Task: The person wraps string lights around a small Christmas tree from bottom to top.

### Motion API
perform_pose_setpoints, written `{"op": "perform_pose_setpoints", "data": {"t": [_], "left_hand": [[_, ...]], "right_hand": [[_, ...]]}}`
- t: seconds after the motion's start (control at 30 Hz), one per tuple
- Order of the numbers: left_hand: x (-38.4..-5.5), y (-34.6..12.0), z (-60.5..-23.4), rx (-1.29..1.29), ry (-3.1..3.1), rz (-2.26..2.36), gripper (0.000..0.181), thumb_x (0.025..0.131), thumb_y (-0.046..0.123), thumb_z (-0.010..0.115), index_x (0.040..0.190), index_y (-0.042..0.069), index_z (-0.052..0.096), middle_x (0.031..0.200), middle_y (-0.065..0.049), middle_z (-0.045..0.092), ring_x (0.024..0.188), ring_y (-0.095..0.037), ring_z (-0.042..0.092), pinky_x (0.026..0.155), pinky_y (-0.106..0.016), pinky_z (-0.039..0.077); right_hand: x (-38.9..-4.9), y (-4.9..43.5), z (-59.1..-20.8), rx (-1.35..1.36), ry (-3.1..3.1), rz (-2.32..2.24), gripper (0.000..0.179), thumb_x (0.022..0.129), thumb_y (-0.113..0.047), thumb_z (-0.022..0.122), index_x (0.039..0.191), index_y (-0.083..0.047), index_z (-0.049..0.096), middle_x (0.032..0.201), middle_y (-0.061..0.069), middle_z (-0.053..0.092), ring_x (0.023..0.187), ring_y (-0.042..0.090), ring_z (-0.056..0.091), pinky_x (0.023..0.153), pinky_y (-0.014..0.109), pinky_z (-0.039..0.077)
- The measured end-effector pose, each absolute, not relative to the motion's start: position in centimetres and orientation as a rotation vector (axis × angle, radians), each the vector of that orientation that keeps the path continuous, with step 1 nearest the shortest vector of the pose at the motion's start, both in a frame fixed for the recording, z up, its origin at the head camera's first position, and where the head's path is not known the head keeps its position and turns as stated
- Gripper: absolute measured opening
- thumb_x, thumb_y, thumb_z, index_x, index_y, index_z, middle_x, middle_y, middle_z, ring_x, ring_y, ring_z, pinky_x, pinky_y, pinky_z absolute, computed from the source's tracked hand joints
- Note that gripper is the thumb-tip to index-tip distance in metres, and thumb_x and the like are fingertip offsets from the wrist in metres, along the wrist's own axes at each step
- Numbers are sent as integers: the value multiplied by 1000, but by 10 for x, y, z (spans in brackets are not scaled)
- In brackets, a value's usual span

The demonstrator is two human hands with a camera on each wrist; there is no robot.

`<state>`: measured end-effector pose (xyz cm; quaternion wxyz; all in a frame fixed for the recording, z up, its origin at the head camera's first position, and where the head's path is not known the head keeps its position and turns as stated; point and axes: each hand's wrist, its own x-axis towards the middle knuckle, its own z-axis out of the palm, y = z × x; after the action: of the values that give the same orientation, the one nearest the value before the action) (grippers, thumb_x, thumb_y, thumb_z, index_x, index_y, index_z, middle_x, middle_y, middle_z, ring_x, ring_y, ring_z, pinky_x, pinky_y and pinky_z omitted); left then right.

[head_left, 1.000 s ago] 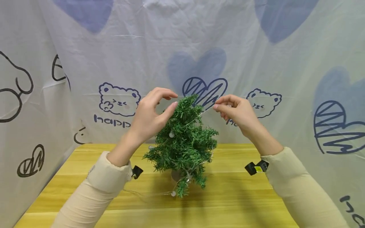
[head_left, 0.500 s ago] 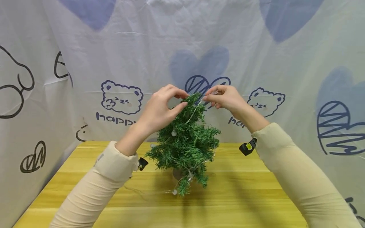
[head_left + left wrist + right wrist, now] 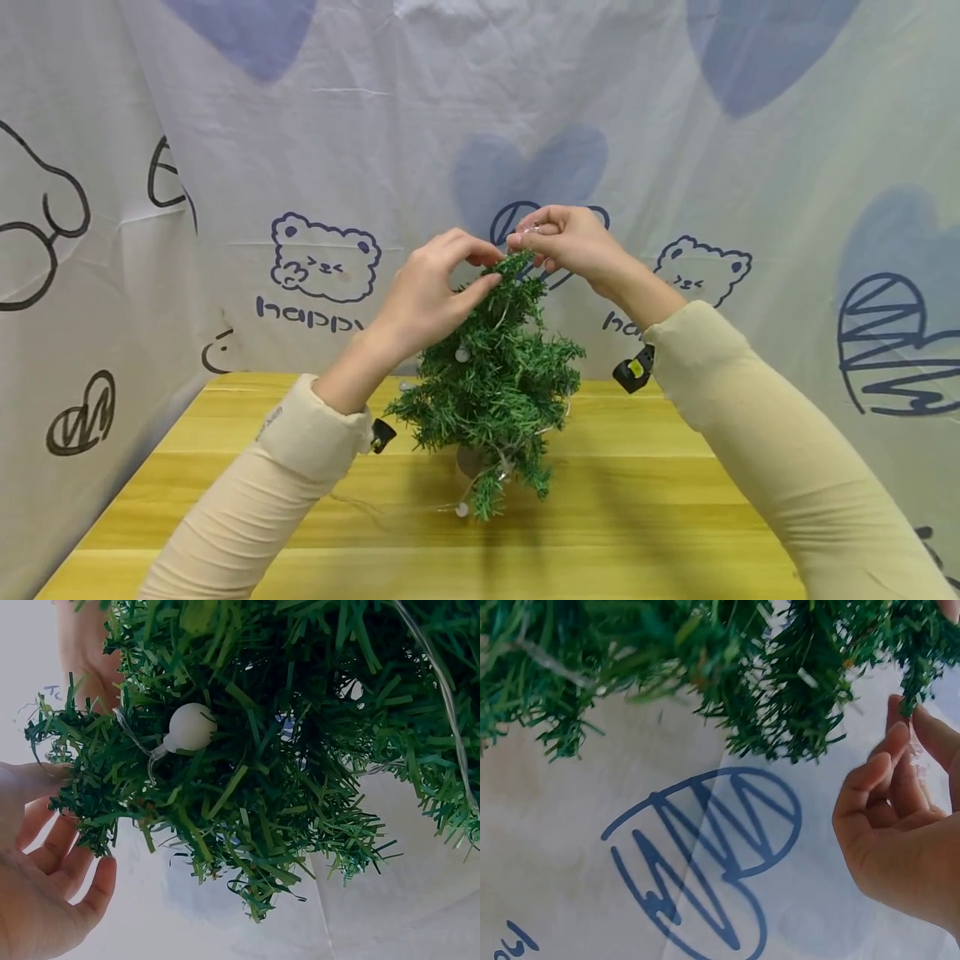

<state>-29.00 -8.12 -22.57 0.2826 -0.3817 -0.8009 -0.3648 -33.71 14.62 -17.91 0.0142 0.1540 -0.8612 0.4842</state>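
Observation:
A small green artificial Christmas tree (image 3: pixel 495 392) stands upright on the table. A string of lights on clear wire (image 3: pixel 447 694) winds round it, with a round white bulb (image 3: pixel 192 727) among the branches. My left hand (image 3: pixel 431 292) holds the treetop from the left, thumb and fingers on either side of the tip. Just above the tip, my right hand (image 3: pixel 573 242) pinches the string of lights, and a clear piece (image 3: pixel 531 229) shows between its fingers. In the right wrist view, the right fingertips (image 3: pixel 896 735) are right by the tip's needles.
The tree stands on a wooden-patterned yellow table (image 3: pixel 637 517). Another white bulb (image 3: pixel 462 509) and some thin wire lie low in front, by the tree's base (image 3: pixel 468 462). A white cloth (image 3: pixel 420 100) with hearts and bears hangs behind.
My right hand has moved left and up from beside the tree to above its tip, bringing the wire with it. The left hand has moved right onto the treetop.

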Motion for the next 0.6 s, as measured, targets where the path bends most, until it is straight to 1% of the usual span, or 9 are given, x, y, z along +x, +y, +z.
{"op": "perform_pose_setpoints", "data": {"t": [0.17, 0.33, 0.47, 0.6], "left_hand": [[-290, -78, -226, -983, -2141, -967, 22, 98, 14, 74, 119, 8, 73, 115, -6, 69, 109, -22, 64, 98, -39, 51], [-289, -76, -227, -960, -2139, -973, 21, 98, 13, 75, 118, 9, 73, 114, -5, 69, 108, -21, 64, 96, -37, 52], [-289, -76, -229, -961, -2117, -984, 20, 97, 11, 75, 117, 7, 74, 112, -6, 69, 106, -20, 65, 95, -35, 53], [-290, -76, -230, -959, -2098, -995, 20, 96, 11, 76, 116, 7, 74, 112, -6, 69, 105, -20, 65, 95, -35, 53]], "right_hand": [[-328, 145, -179, 482, -2610, 1448, 31, 97, -33, 76, 116, -10, 70, 107, 2, 78, 86, 24, 65, 72, 30, 54], [-321, 149, -180, 529, -2554, 1450, 29, 96, -36, 78, 112, -11, 73, 106, 1, 77, 88, 24, 66, 75, 33, 53], [-315, 151, -179, 600, -2541, 1486, 29, 100, -37, 72, 114, -12, 75, 106, 1, 76, 86, 22, 64, 80, 35, 54], [-308, 152, -178, 672, -2506, 1487, 33, 104, -37, 65, 120, -9, 75, 109, 2, 75, 87, 23, 63, 81, 34, 53]]}}
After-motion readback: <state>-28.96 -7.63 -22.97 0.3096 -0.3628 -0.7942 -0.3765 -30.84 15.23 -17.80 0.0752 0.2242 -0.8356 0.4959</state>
